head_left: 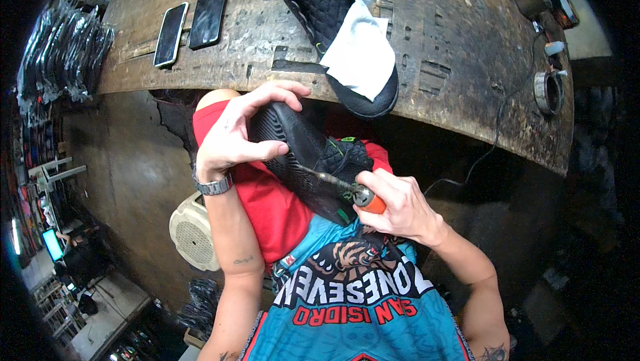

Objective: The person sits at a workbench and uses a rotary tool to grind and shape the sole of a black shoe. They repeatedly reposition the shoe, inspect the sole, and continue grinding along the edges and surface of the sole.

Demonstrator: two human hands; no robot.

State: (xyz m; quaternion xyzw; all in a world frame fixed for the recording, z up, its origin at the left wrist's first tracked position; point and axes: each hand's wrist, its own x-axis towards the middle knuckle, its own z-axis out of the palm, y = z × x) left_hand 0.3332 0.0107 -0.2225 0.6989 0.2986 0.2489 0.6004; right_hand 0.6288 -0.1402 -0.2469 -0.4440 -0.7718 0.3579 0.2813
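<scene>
My left hand (233,124) is wrapped around the toe end of a black sneaker (297,138), thumb on the ridged sole and fingers over the far edge. The shoe lies tilted on its side above my lap, its sole partly facing left. In my right hand (403,206) is what looks like a soldering iron (365,197), with an orange handle and a metal collar. Its metal shaft reaches to the seam between sole and upper; whether the tip touches is hard to see. A second black sneaker (313,8) rests on the bench with a white cloth or paper (360,51) over it.
The worn wooden bench (260,34) has its near edge just beyond my hands. Two phones (209,14) lie on its left part. A thin cord (497,136) hangs over the edge at right, near a metal ring (548,93). A beige stool (192,233) stands at left.
</scene>
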